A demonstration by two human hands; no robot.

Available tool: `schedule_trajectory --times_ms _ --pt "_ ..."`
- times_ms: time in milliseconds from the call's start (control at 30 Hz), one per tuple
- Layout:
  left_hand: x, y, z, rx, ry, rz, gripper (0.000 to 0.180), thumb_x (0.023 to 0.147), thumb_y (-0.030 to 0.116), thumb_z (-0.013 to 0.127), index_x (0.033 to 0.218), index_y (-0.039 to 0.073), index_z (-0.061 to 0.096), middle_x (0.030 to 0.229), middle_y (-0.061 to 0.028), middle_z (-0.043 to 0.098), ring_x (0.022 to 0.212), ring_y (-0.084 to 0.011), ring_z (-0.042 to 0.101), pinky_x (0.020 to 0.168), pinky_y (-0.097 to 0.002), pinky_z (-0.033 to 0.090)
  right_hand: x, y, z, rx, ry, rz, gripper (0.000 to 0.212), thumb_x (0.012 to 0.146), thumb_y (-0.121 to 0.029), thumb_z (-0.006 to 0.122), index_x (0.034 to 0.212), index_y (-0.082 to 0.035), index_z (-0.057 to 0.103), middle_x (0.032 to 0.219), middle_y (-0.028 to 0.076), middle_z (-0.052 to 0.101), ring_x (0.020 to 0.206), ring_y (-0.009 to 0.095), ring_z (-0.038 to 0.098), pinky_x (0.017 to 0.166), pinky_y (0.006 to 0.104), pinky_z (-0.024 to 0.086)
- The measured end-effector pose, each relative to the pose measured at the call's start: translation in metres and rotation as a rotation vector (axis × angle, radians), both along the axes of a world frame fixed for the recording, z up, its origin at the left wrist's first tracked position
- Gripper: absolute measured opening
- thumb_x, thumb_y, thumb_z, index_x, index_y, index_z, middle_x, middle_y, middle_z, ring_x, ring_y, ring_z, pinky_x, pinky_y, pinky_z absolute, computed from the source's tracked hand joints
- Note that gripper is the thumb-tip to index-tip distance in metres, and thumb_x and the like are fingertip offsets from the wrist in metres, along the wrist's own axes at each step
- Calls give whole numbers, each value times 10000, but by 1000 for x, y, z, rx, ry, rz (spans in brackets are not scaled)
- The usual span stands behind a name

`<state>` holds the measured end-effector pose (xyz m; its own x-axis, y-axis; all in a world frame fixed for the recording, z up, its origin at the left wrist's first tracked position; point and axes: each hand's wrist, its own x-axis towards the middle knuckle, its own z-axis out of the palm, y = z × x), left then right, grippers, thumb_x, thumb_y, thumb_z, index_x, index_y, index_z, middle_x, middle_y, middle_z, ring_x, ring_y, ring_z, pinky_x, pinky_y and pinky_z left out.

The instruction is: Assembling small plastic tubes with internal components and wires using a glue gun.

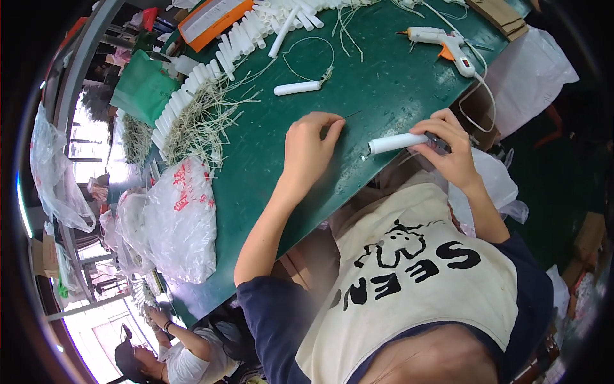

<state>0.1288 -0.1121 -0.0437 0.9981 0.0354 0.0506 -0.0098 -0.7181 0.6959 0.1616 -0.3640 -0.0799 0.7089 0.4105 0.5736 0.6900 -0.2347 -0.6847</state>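
Observation:
My left hand (310,150) is over the green table, thumb and forefinger pinched on a thin dark needle-like rod (353,115) that points to the right. Near the table's front edge, my right hand (455,150) is closed around one end of a white tube (396,143). A small dark, shiny piece (437,143) shows between the right fingers at that end; its kind I cannot make out. The tube's other end points left, toward my left hand but apart from it, with small whitish bits beside it. Farther back lies another white tube (297,88) with a looped wire.
A white glue gun (441,45) with an orange trigger lies at the back right, its cord hanging over the edge. Rows of white tubes (240,40) and bundled pale wires (201,118) line the far left. Plastic bags (182,217) sit at left; another person (192,352) works beyond.

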Motion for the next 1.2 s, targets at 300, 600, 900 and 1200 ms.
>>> schedule_trajectory --times_ms 300,600,900,1200 --pt "-4 -15 14 9 -442 2 201 859 133 591 1008 -2 607 853 -118 634 795 -269 599 701 -333 473 12 11 25 -2 -196 -16 317 600 15 743 900 -53 665 886 54 662 779 233 510 682 306 436" --pt "-12 -16 33 -833 535 -134 458 997 354 332 989 -16 602 708 -8 580 506 -34 355 468 -191 317 15 24 57 -139 -435 49 339 576 -9 747 899 -76 667 901 33 663 768 243 512 631 312 445" --pt "-13 -15 30 -770 485 -3 489 993 388 320 947 -11 599 709 -5 558 498 -38 350 450 -193 309 19 31 60 -105 -451 66 327 579 -6 738 892 -73 670 898 34 665 785 239 502 642 310 449" --pt "-12 3 27 -830 563 22 498 983 443 321 974 23 589 634 60 401 518 -26 289 450 -186 217 26 29 71 -123 -532 30 340 592 14 751 915 -58 674 901 61 666 783 241 528 667 292 463"
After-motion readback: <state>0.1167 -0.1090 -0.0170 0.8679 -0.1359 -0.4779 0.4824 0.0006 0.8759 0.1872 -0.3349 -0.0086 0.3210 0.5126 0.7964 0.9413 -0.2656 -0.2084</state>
